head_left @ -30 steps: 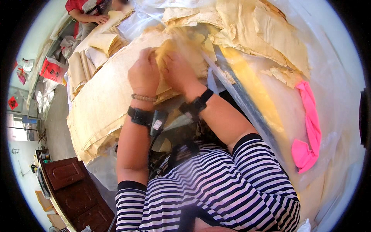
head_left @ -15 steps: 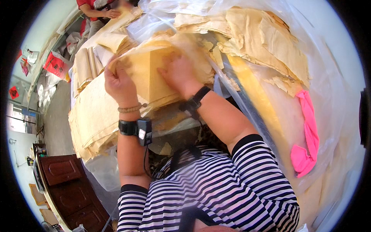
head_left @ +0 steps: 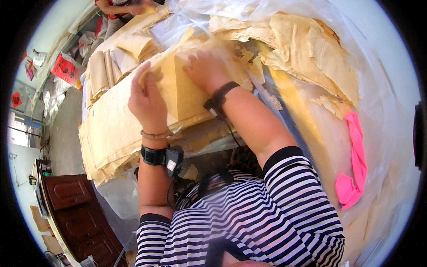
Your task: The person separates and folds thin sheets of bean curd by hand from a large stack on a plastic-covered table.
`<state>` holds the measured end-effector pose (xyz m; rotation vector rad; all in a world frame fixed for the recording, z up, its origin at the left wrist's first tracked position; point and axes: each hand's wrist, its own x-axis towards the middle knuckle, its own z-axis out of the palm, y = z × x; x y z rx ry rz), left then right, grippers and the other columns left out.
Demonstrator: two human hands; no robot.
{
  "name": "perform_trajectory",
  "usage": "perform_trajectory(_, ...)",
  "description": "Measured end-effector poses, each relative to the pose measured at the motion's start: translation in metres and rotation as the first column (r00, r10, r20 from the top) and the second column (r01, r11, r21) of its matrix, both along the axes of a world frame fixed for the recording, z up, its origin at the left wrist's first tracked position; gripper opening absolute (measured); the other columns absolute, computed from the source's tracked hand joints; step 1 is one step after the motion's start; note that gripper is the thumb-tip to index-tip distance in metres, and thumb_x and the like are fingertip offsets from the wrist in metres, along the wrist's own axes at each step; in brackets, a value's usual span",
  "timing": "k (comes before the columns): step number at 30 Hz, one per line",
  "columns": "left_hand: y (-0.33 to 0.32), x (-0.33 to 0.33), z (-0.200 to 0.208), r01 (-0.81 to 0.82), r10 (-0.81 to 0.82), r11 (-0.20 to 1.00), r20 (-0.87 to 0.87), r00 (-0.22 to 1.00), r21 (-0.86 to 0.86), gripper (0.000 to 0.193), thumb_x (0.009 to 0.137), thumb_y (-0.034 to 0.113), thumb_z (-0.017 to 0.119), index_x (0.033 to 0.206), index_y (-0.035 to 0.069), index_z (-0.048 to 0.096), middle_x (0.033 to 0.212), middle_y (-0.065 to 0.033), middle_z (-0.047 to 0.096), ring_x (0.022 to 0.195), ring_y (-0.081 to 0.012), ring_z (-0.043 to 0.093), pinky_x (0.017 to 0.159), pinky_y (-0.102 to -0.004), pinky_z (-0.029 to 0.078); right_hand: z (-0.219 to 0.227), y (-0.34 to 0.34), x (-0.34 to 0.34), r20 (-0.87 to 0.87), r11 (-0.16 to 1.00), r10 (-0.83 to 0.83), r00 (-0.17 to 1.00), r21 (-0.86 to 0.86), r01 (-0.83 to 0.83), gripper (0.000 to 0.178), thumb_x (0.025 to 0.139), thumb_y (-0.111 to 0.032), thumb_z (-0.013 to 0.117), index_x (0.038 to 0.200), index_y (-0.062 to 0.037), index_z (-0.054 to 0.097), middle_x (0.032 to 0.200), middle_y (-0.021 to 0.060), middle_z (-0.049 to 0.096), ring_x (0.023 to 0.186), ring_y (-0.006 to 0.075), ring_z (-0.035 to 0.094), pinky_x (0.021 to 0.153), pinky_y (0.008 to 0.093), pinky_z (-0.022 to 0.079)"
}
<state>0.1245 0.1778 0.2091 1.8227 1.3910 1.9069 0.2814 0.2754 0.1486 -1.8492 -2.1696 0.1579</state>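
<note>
A broad stack of thin, tan sheets [head_left: 111,120] with ragged edges lies before me; I cannot tell the material. Its top sheet [head_left: 187,101] is more golden and has a crease running through it. Above the left part of that sheet is my left hand [head_left: 149,104], thumb and fingers apart, with nothing visible in it. My right hand [head_left: 208,71] rests on the far part of the golden sheet, its fingers spread and slightly blurred. Both wrists carry black straps with small devices.
Folded tan sheets [head_left: 133,44] lie to the far left, and torn ones [head_left: 307,55] to the far right. Clear plastic [head_left: 378,115] and a pink cloth strip [head_left: 356,155] are on the right. A brown cabinet [head_left: 71,196] stands at lower left. Another person's arm [head_left: 113,9] shows at the top.
My left hand has loosened from a pinch at the sheet's edge and its fingers now stretch out. My right hand has shifted slightly away from me. The golden sheet lies flatter.
</note>
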Motion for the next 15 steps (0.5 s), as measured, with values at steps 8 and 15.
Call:
perform_trajectory(8,0.012,-0.054,0.036,-0.057,0.032,0.995,0.283,0.959,0.079,0.022,0.099,0.009,0.058,0.117,-0.003,0.065,0.113,-0.0092,0.069,0.097,-0.0124,0.065,0.083,-0.0242,0.052,-0.005,-0.013,0.007,-0.058,0.991,-0.008,0.998,0.135,0.016,0.052,0.096,-0.049,0.048,0.134,-0.0153,0.058,0.137,0.0105,0.053,0.129,0.0328,0.045,0.102,0.0542,0.039)
perform_trajectory(15,0.008,-0.113,0.058,-0.182,0.114,0.977,0.442,0.890,0.113,0.021,0.099,0.013,0.059,0.113,-0.003,0.064,0.102,-0.0112,0.072,0.085,-0.0180,0.071,0.072,-0.0274,0.058,-0.012,-0.009,0.005,-0.040,0.975,0.021,0.999,0.222,-0.011,0.048,0.096,-0.045,0.050,0.130,-0.0133,0.061,0.133,0.0129,0.055,0.127,0.0333,0.047,0.102,0.0530,0.039)
